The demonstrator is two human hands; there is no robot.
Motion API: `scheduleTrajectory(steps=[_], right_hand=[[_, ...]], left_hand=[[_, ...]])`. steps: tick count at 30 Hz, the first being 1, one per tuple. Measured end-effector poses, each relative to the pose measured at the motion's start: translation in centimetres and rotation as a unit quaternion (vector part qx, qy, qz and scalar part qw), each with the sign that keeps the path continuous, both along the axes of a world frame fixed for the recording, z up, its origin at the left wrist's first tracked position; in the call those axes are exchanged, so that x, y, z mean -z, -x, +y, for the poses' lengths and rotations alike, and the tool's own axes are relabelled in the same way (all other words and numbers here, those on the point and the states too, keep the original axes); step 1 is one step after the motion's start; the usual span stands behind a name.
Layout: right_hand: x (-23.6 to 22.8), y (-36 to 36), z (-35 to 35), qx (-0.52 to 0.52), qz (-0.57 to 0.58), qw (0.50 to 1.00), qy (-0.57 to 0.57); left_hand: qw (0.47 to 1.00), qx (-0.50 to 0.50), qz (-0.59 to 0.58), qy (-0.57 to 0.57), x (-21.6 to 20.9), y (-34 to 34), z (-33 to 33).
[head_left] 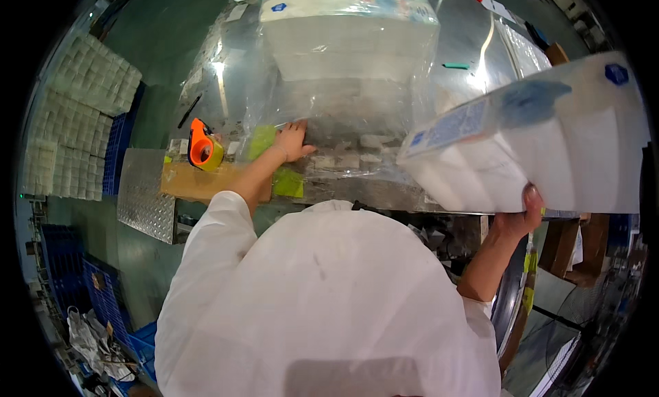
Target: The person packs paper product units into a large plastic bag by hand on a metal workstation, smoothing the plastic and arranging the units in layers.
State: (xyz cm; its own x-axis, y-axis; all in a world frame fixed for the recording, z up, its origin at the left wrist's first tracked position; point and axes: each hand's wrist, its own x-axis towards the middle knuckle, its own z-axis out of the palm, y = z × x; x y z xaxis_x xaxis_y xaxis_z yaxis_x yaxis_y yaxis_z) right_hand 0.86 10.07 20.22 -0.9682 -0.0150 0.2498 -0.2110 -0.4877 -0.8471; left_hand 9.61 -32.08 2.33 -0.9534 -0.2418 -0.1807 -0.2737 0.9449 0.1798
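White garment [329,287] on me, my left hand [294,141] flat, unclenched on clear film [343,115], right hand [523,215] grasping a white pack [542,143]

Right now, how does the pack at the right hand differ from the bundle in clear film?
The pack is tilted; the bundle sits level on the metal table. The right hand holds the pack; loose clear film surrounds the bundle. The pack is nearer, rightward; the bundle farther, central. Both are mostly white with blue marks.
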Motion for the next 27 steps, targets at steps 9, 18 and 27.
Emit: scheduleTrajectory(steps=[9,18,27], right_hand=[[-3.0,-1.1,-12.6,-0.104,0.091,0.986,-0.094],[3.6,-0.9,-22.4,-0.132,0.397,0.861,-0.288],[7.3,6.9,-20.9,-0.055,0.383,0.788,-0.479]], left_hand=[[0.879,-0.189,0.076,-0.432,-2.9,2.2,-1.9],[0.843,-0.041,0.261,-0.468,-19.1,1.0,-4.7],[0.856,-0.090,0.321,-0.396,-24.3,-3.9,-2.8]])
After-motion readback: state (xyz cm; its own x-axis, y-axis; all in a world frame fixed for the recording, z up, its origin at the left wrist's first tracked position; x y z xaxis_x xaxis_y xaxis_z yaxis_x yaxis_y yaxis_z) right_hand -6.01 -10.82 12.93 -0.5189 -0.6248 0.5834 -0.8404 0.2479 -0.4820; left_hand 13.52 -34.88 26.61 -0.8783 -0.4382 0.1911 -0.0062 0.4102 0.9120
